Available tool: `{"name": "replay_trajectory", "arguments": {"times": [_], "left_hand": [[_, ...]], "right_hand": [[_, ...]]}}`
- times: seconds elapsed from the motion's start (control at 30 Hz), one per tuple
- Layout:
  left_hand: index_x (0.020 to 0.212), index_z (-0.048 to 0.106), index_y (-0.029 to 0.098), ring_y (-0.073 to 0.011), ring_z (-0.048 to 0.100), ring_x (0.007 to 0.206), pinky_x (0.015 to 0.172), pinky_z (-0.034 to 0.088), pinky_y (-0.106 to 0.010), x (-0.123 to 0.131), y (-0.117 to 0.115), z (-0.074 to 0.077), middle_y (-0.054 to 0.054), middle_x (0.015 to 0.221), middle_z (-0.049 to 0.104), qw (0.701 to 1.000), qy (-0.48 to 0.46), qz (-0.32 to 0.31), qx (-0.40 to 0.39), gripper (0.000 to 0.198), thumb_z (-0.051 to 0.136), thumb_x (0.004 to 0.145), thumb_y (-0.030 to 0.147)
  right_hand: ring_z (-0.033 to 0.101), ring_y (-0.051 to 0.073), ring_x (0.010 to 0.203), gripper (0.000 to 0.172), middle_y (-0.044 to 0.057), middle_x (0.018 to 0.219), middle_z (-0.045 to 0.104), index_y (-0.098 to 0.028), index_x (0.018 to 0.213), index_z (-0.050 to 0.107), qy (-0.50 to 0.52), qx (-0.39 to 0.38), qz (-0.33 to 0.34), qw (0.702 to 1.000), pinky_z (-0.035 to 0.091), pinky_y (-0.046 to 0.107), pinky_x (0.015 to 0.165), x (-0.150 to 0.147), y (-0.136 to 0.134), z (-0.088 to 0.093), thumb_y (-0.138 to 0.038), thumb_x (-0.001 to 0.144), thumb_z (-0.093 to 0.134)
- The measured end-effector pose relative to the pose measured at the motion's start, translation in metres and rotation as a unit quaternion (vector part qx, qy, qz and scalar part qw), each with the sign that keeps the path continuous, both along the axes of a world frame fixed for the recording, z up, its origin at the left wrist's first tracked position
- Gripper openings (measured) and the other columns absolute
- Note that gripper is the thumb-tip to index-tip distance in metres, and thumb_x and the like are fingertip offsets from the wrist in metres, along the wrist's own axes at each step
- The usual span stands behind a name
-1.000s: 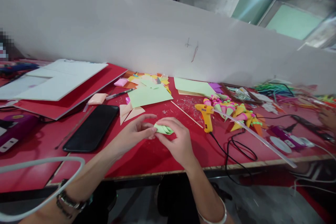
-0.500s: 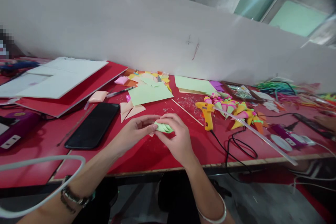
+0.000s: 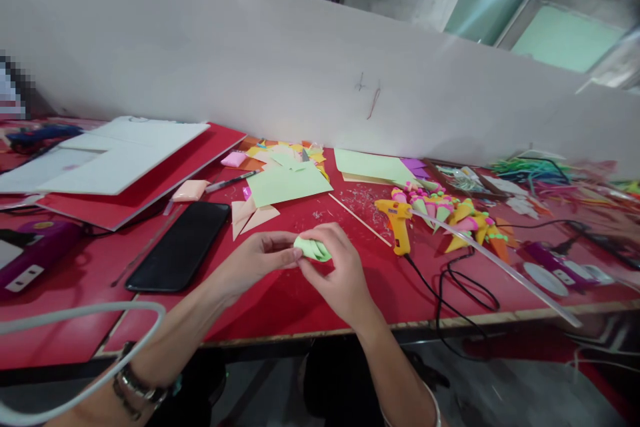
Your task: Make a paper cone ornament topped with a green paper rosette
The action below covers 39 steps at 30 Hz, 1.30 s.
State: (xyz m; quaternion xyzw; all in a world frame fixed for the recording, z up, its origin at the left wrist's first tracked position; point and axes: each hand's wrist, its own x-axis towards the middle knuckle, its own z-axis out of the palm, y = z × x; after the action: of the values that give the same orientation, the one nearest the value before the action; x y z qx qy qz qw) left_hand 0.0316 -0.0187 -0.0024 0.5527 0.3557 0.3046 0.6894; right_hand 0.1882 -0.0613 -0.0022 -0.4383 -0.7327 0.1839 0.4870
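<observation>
A rolled piece of light green paper (image 3: 313,249) is held between both hands, above the front part of the red table (image 3: 300,307). My left hand (image 3: 267,255) pinches its left end between thumb and fingers. Around its right side and top, my right hand (image 3: 337,267) has its fingers and thumb closed. Behind the hands lie light green sheets (image 3: 290,184) and peach paper triangles (image 3: 253,215). To the right, a yellow glue gun (image 3: 397,223) with a long clear glue stick (image 3: 505,270) rests on the table.
Left of my hands are a black phone (image 3: 181,247), white boards (image 3: 125,153) and a purple power strip (image 3: 35,257). Small paper cones (image 3: 473,220) lie beyond the glue gun, whose black cable (image 3: 447,287) loops over the table edge. A thin wooden stick (image 3: 360,219) lies behind my right hand.
The view has tilted slightly, so the table sits a little lower. Both hands keep hold of the green paper; its folded layers show somewhat more, and the left fingers have shifted slightly.
</observation>
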Motion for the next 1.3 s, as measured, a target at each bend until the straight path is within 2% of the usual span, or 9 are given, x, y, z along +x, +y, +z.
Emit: {"name": "replay_trajectory", "arguments": {"times": [0.3,0.43,0.63,0.93,1.17,1.3], "left_hand": [[0.083,0.067,0.019,-0.0092,0.055,0.068,0.069,0.044,-0.021,-0.002,0.0013,-0.0023,0.001,0.077,0.064,1.0,0.007,0.017,-0.022,0.018,0.067,0.069,0.03],[0.083,0.066,0.021,-0.0107,0.056,0.073,0.072,0.045,-0.022,-0.0019,0.0003,-0.001,0.001,0.08,0.064,0.999,0.006,0.02,-0.043,0.019,0.068,0.068,0.031],[0.09,0.067,0.022,-0.011,0.056,0.076,0.072,0.046,-0.021,-0.0017,-0.0011,0.0018,0.0,0.081,0.064,0.999,0.026,0.01,-0.043,0.023,0.067,0.069,0.033],[0.081,0.067,0.022,-0.0082,0.056,0.073,0.067,0.047,-0.017,-0.0016,-0.0017,0.0034,0.003,0.079,0.063,0.995,0.007,0.036,-0.088,0.018,0.069,0.066,0.032],[0.084,0.067,0.019,-0.0106,0.059,0.073,0.067,0.049,-0.019,-0.0018,-0.0027,0.0015,-0.001,0.086,0.067,0.994,-0.004,0.046,-0.095,0.02,0.069,0.067,0.031],[0.085,0.067,0.02,-0.0106,0.059,0.074,0.069,0.049,-0.019,-0.0007,-0.0023,-0.0001,-0.001,0.085,0.067,0.994,-0.008,0.058,-0.095,0.021,0.068,0.068,0.031]], "right_hand": [[0.05,0.016,0.095,0.023,0.005,0.098,0.05,-0.021,0.099,0.053,-0.002,0.001,0.018,1.0,0.042,0.027,0.083,0.0029,-0.0006,0.0018,-0.015,0.077,0.055],[0.05,0.015,0.097,0.024,0.005,0.1,0.05,-0.02,0.099,0.054,-0.001,0.001,0.026,1.0,0.041,0.026,0.085,0.0046,0.0008,0.0015,-0.016,0.076,0.058],[0.053,0.015,0.09,0.015,0.004,0.093,0.053,-0.02,0.094,0.055,0.015,-0.01,0.024,1.0,0.043,0.026,0.08,0.0044,0.0009,0.001,-0.019,0.08,0.055],[0.053,0.016,0.096,0.018,0.005,0.099,0.053,-0.021,0.096,0.058,0.016,0.026,0.002,1.0,0.043,0.029,0.085,0.0031,0.0003,-0.0001,-0.021,0.078,0.056],[0.053,0.017,0.095,0.024,0.006,0.099,0.055,-0.023,0.101,0.056,-0.002,0.021,0.018,1.0,0.044,0.03,0.084,0.0043,-0.0004,-0.0012,-0.022,0.078,0.057],[0.053,0.017,0.095,0.021,0.006,0.099,0.055,-0.022,0.1,0.057,-0.005,0.024,0.01,1.0,0.043,0.028,0.085,0.0041,0.0,-0.0016,-0.022,0.079,0.056]]}}
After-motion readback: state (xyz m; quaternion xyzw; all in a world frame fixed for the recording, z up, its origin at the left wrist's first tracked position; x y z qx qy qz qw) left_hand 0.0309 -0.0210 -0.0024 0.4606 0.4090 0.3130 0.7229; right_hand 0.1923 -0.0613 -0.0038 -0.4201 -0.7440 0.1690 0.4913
